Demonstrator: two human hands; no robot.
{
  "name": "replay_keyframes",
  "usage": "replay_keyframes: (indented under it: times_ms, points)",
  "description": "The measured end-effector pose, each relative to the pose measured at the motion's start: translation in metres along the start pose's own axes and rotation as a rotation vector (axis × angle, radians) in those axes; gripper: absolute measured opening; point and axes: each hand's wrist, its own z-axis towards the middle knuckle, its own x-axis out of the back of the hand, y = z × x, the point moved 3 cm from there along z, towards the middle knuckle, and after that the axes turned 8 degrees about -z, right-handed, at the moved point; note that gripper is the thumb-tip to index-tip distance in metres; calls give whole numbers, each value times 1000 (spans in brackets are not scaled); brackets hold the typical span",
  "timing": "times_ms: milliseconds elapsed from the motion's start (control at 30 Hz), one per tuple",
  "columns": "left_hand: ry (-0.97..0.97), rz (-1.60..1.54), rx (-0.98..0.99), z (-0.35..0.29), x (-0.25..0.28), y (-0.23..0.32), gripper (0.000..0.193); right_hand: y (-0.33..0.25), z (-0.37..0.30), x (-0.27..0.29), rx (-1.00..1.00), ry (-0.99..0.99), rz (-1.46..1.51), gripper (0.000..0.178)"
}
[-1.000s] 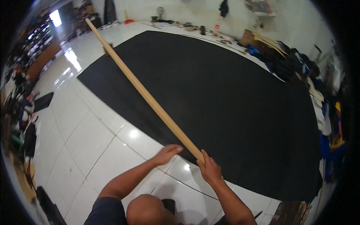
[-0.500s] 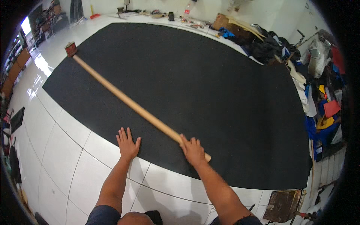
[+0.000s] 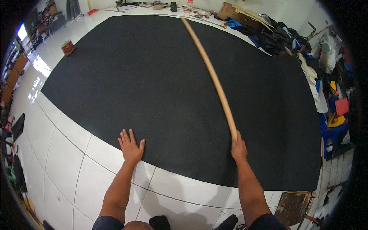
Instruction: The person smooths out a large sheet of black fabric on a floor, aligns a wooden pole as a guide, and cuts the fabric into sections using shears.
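Observation:
A large black sheet of material lies spread over the white tiled floor. My left hand rests flat on its near edge, fingers spread. My right hand is closed around the near end of a long, light wooden stick. The stick runs away from me across the sheet, its far end reaching the sheet's far edge. Whether it touches the sheet along its length I cannot tell. A reddish, worn can-like block sits at the sheet's far left edge.
White floor tiles border the sheet in front and left. Along the right lies a heap of dark and coloured scraps. Small tools line the far wall, with a black object among them. A brown worn board lies at near right.
My right hand has moved right and swung the stick clockwise, so its far end left the reddish block and now points to the far edge. My left hand stays in place.

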Motion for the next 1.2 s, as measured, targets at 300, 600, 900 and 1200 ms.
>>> replay_keyframes:
  times_ms: [300, 600, 900, 1200]
  points:
    - [-67, -107, -11, 0, 10, 14, 82, 214, -66, 4, -229, 241, 41, 49]
    - [-16, -55, -7, -9, 7, -2, 88, 35, -69, -7, -5, 197, 52, 51]
    - [-26, -98, 9, -7, 3, 4, 88, -279, 24, -41, 518, -33, -134, 60]
    - [86, -254, 11, -15, 1, -11, 70, -246, -78, -83, 902, -237, -316, 67]
